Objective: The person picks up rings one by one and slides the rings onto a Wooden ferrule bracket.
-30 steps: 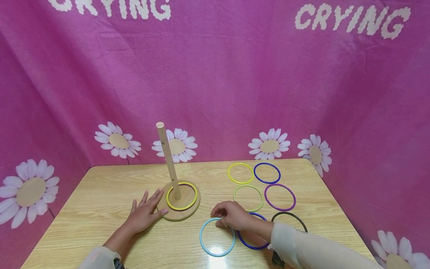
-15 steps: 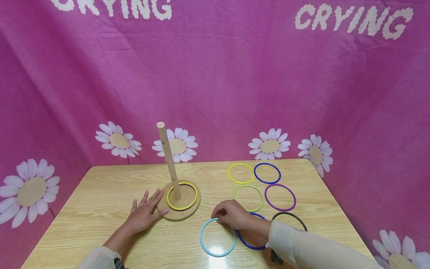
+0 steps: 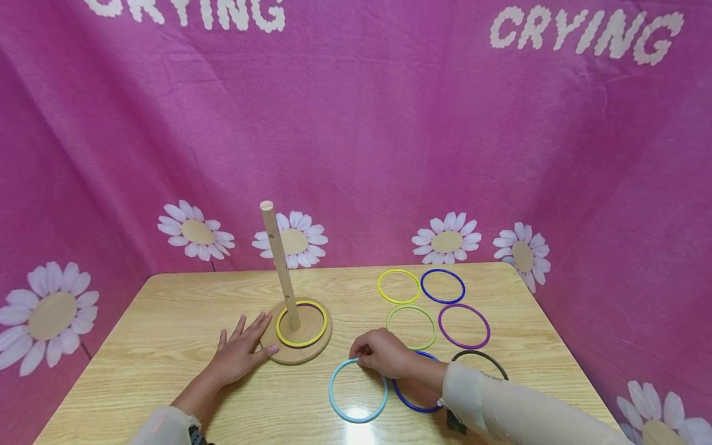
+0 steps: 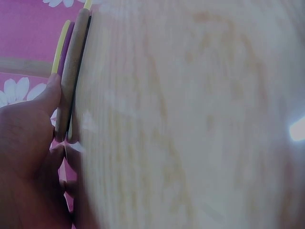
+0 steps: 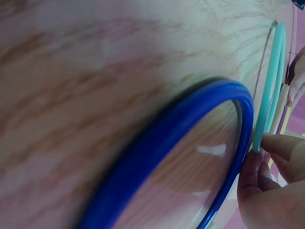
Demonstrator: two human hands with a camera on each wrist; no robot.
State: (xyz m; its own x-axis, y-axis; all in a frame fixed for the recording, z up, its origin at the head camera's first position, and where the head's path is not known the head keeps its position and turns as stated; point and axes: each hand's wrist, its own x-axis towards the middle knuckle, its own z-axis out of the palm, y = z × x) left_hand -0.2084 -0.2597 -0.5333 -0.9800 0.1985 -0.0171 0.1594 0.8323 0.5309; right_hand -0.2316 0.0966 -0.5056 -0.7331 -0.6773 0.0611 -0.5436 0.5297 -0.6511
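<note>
L hand (image 3: 236, 358) spread, touching peg base (image 3: 300, 356), R hand (image 3: 384, 353) pinching aqua ring (image 5: 264, 114); R arm (image 3: 517, 398) partly blocking blue ring (image 5: 159, 138), blk ring (image 3: 473, 352)

"CRYING" (image 3: 586, 31) twice on pink cloth (image 3: 356, 136)

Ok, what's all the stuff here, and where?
Cloth: one, pink, at back
Table: one, light brown, underneath
Flowers: six, white, on cloth
Words: two, white, cloth's top
Stand: one, light brown, table's left
Yellow rings: two, yellow, table's back and on stand
Purple rings: two, purple, table's right and on stand
Blue rings: two, blue, table's back and front
Green ring: one, light green, beside table's purple
Dark ring: one, black, table's front right
Pale ring: one, light blue, in right hand
Sleeves: two, cream, bottom left and right
Wrist things: two, black, near sleeves
Left hand: one, bare, touching stand
Right hand: one, bare, pinching pale ring
</note>
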